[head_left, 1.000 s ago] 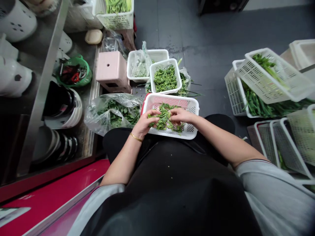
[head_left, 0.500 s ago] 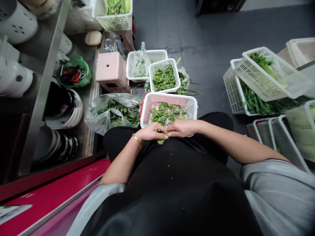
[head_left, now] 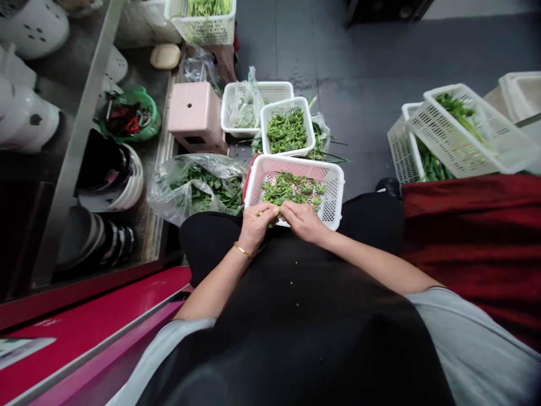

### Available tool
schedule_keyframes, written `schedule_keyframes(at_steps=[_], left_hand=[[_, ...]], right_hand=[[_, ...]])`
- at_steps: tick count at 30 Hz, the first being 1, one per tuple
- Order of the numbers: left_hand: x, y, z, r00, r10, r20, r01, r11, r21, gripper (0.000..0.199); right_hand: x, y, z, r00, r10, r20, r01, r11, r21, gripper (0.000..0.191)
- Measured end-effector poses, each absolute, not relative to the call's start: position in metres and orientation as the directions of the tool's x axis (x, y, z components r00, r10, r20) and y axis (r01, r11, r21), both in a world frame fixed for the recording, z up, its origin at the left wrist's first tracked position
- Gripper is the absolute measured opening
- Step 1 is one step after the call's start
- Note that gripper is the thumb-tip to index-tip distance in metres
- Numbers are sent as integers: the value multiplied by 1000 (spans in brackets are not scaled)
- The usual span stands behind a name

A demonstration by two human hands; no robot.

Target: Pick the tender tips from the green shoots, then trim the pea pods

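Over the near rim of a white perforated basket [head_left: 336, 194], my two hands meet at the fingertips. My left hand [head_left: 255, 226], with a gold bracelet at the wrist, is closed around a leafy green sprig [head_left: 271, 219]. My right hand [head_left: 305, 221] pinches at the sprig's upper end, right against the left thumb; its fingertips are partly hidden. Loose green sprigs [head_left: 291, 187] lie in the basket, which has a pinkish-red bottom. Just behind it, a smaller white basket [head_left: 265, 127] is heaped with similar greens.
A clear plastic bag of leaves [head_left: 198, 189] lies to the left, beside a pink stool [head_left: 195, 115]. Shelves with bowls [head_left: 131, 180] line the left side. Stacked vegetable baskets [head_left: 459, 132] stand right. Dark red cloth [head_left: 469, 237] and a black shoe [head_left: 389, 186] are close on my right.
My hands have risen slightly toward the basket, with the sprig still between them. Dark red cloth and a shoe have come into view on the right, covering the lower baskets there.
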State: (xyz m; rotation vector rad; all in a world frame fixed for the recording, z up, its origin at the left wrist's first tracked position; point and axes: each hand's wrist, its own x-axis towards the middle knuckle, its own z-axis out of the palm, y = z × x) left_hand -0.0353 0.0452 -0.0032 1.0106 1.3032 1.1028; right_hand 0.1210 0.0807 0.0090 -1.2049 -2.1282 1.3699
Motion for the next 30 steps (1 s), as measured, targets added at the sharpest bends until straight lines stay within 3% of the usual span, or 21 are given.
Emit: schedule_keyframes(at_steps=[1,3,6,7,9,11,12,14,17,20,22,24,27,30], left_hand=[[-39,45,3,-23,994,-111,22,112,993,16],[-50,47,16,94,996,-9,150,-5,989,9],[-64,53,29,326,945,-5,239,-78,968,5],[-65,55,31,373,928,-3,257,-100,961,6],[-59,59,29,357,934,25,296,-139,945,11],[-46,63,19,202,978,57,307,-118,944,16],[-39,65,12,94,994,48,282,-73,957,17],[-30,69,-3,-94,993,-74,146,87,985,20],[-44,77,-16,-189,922,-336,-238,289,927,18],[-88,86,-12,-132,912,-389,-551,258,794,17],[-117,87,-4,-101,928,-359,-620,224,752,20],[-132,86,1,-95,940,-329,-640,196,743,23],[-128,83,2,-90,948,-306,-658,174,733,31],[-113,84,1,-83,948,-307,-632,188,752,41]], right_hand=[[122,82,13,-614,761,-210,364,37,-930,35],[128,84,20,-736,584,-341,230,-258,-938,37],[138,85,27,-834,314,-454,290,-450,-845,37],[139,85,28,-813,334,-477,322,-425,-846,38],[135,83,27,-695,567,-442,379,-233,-895,38],[125,79,24,-518,828,-218,487,76,-870,36],[120,77,21,-480,873,-83,547,224,-807,34],[112,72,17,-583,810,55,589,468,-659,34],[115,70,14,-848,528,-37,459,698,-550,38],[133,85,13,-899,371,-234,438,729,-526,32],[142,106,7,-887,333,-321,461,693,-554,33],[140,130,-4,-837,444,-319,546,647,-532,29],[115,160,-31,-681,684,-261,728,596,-338,31],[90,180,-54,-676,648,-349,732,643,-225,32]])
